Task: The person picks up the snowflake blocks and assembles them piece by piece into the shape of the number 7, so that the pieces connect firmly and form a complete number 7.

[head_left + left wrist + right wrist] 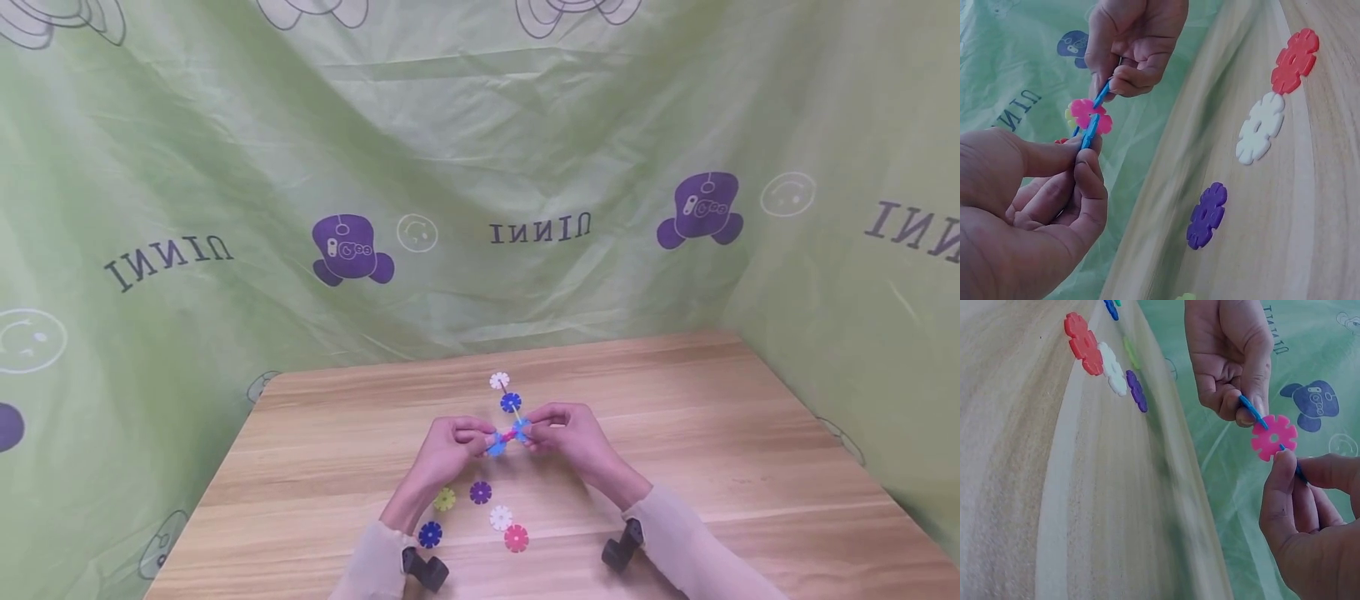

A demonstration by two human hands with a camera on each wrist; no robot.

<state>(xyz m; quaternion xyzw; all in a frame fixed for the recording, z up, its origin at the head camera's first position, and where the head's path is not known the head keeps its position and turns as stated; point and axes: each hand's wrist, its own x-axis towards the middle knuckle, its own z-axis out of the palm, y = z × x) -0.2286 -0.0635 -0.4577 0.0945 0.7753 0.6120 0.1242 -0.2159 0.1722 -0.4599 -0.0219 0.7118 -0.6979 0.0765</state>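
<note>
My left hand (450, 454) pinches a light blue notched plastic disc (497, 447) between thumb and fingers. Opposite it, my right hand (573, 437) pinches another light blue disc (522, 429). A pink disc (1274, 437) bridges the two, its notches meeting their edges. How deeply the slots engage cannot be told. From the right-hand disc a chain runs away toward the back: a yellow-green disc seen edge-on, a dark blue disc (511, 403), a reddish one edge-on and a white disc (499, 381). Fingertips hide parts of both light blue discs.
Loose discs lie on the wooden table (675, 417) nearer the body: yellow-green (445, 499), purple (481, 492), dark blue (431, 534), white (501, 518) and red (517, 538). A green printed cloth (450, 167) hangs behind and beside the table.
</note>
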